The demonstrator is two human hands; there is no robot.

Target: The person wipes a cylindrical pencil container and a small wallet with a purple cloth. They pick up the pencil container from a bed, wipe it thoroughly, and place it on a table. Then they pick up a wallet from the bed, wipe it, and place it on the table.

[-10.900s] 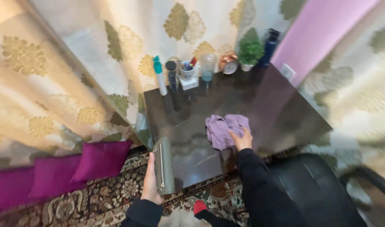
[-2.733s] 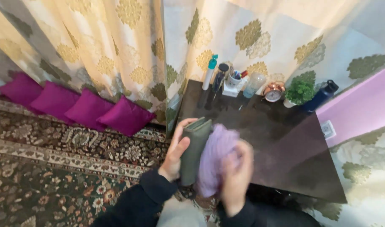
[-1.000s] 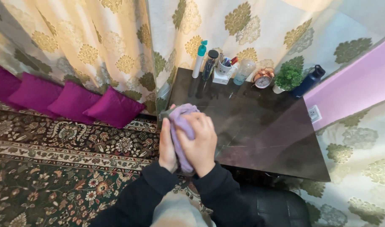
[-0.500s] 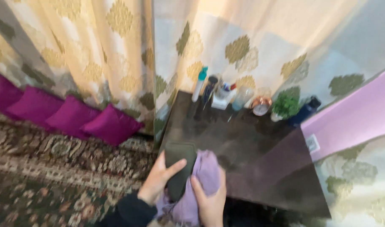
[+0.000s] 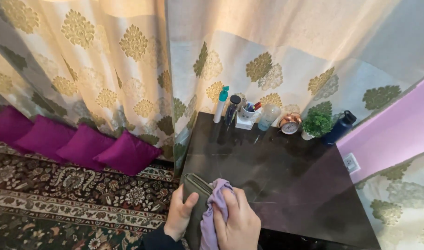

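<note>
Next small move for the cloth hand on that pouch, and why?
Probably slide the right hand and its purple cloth further along the olive-green pouch. The left hand grips the pouch upright at the dark table edge, and the cloth covers only one side.

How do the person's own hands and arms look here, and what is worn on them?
Both hands are bare: no gloves, rings or watch show. The left hand ends in a dark sleeve cuff at the wrist. The right hand is cut off by the frame, so its sleeve is unseen.
</note>
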